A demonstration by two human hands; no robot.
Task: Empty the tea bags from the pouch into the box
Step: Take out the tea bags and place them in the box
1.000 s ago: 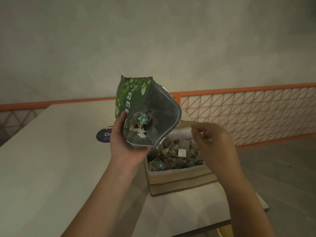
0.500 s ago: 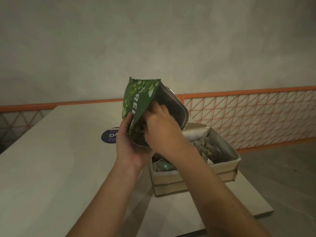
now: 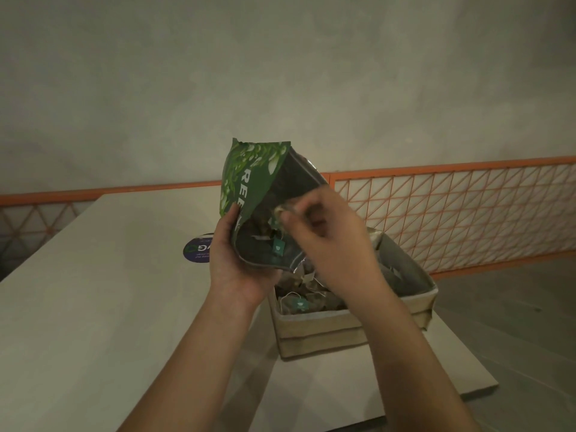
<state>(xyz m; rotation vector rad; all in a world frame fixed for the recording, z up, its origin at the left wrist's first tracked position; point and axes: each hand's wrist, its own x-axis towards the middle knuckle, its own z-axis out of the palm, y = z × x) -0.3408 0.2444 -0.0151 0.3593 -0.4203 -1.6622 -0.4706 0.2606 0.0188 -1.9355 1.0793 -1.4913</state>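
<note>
A green pouch [image 3: 249,176] with leaf print is held tilted, mouth toward me, above the left end of an open cardboard box [image 3: 321,335]. My left hand [image 3: 232,260] grips the pouch from below and the left side. My right hand [image 3: 324,241] is at the pouch mouth, fingers pinched on a tea bag [image 3: 278,213] that it holds just outside the opening; the motion blurs it. A teal tag [image 3: 277,246] hangs inside the pouch mouth. Several tea bags [image 3: 299,304] lie in the box, partly hidden by my right forearm.
The box stands near the right edge of a pale table [image 3: 93,307]. A round dark sticker [image 3: 198,252] lies on the table behind my left hand. An orange mesh railing [image 3: 452,207] runs behind, with a plain wall above and floor to the right.
My right hand went from beside the box into the pouch mouth, and now draws back out with a tea bag pinched in its fingers. The pouch stays in my left hand.
</note>
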